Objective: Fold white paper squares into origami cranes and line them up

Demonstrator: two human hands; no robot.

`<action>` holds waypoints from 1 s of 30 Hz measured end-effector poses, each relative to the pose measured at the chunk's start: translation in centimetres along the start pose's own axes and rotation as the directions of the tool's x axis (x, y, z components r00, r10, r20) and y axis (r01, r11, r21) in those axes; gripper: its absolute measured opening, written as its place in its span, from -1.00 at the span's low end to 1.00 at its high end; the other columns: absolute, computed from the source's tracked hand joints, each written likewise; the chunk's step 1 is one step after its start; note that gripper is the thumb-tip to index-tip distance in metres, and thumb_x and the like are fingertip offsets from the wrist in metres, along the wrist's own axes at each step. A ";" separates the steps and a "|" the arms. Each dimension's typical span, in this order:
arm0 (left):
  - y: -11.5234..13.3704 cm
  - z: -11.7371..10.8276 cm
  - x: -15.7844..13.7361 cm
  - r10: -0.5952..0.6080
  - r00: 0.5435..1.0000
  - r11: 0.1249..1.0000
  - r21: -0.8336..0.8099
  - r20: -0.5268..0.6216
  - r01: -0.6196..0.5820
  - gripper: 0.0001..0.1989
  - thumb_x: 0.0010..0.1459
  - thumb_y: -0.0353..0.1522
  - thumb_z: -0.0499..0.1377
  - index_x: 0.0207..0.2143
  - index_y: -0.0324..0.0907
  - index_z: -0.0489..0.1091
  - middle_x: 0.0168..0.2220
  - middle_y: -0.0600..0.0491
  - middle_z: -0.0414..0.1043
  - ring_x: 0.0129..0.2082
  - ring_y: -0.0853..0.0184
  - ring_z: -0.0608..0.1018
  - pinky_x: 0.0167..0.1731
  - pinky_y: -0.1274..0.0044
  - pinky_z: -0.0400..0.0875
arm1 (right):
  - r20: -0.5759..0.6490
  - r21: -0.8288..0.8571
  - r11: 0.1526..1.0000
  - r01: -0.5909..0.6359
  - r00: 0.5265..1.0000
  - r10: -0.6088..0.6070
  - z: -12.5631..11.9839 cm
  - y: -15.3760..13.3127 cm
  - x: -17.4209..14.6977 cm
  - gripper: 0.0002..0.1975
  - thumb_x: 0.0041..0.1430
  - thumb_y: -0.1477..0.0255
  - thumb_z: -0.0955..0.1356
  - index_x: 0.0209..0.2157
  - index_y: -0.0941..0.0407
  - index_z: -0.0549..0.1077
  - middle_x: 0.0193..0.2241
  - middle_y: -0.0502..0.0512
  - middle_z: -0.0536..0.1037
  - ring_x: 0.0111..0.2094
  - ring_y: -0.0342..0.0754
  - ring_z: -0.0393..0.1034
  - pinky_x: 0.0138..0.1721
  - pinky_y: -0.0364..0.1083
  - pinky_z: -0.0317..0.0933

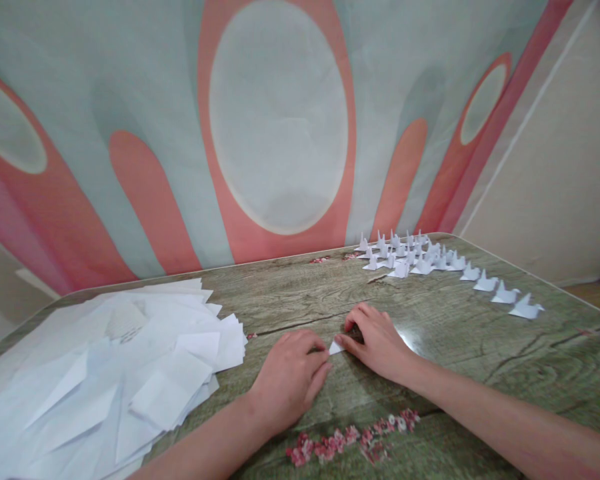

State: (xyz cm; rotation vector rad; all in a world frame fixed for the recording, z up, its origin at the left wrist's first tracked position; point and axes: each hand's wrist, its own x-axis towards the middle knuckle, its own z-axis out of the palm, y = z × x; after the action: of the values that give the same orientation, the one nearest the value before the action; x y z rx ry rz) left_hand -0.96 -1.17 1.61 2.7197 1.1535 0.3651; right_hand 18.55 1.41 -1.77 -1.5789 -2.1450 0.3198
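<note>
A small piece of folded white paper (335, 347) lies low over the middle of the table, mostly covered by fingers. My right hand (377, 341) pinches it from the right, thumb along its near side and the index finger curled behind. From the other side, my left hand (293, 373) has its thumb and fingertips closed at the paper's left corner. Only a pale triangular part shows between the two hands, so the exact fold cannot be made out.
A large heap of loose white paper sheets (170, 390) covers the table's left side. Several folded paper cranes (485, 283) stand in rows at the back right. The wood-patterned table (280, 293) has printed pink flowers (337, 440) near me and meets a patterned backdrop (280, 120) behind.
</note>
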 end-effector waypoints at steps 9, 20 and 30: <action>-0.4 0.4 2.6 -0.294 0.956 0.948 -0.124 0.018 0.294 -0.77 -0.04 -0.24 0.20 -0.34 -0.17 0.33 -0.33 0.05 0.38 -0.29 0.26 0.44 -0.34 0.51 0.30 | -0.039 0.058 0.997 0.047 0.998 -0.044 0.1 0.0 -0.4 -0.84 0.10 0.30 0.31 -0.41 0.10 0.33 -0.37 0.04 0.37 -0.28 -0.03 0.24 -0.25 -0.04 0.02; -1.1 1.0 3.9 -0.303 0.952 0.917 -0.262 0.037 0.302 -0.83 0.05 -0.27 0.09 -0.47 -0.17 0.37 -0.49 0.10 0.40 -0.48 0.36 0.41 -0.51 0.59 0.19 | -0.013 0.235 0.968 0.087 0.996 -0.086 -0.6 0.1 -0.5 -0.81 0.12 0.25 0.29 -0.34 0.09 0.36 -0.37 0.03 0.43 -0.33 -0.06 0.29 -0.25 -0.04 0.06; -1.1 2.1 3.7 -0.263 0.963 0.884 -0.413 -0.056 0.217 -0.85 0.06 -0.28 0.12 -0.46 -0.18 0.37 -0.47 0.11 0.40 -0.45 0.39 0.40 -0.43 0.60 0.24 | -0.030 0.413 0.905 0.096 0.995 -0.092 -0.9 0.1 -0.6 -0.79 0.16 0.30 0.26 -0.47 0.10 0.38 -0.51 -0.03 0.42 -0.43 -0.11 0.29 -0.32 -0.11 0.10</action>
State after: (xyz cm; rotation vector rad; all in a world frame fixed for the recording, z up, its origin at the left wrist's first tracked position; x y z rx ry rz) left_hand 1.36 2.14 -0.07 2.1948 1.2622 0.6447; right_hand 19.19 0.80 -1.18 -1.2264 -1.9706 0.6841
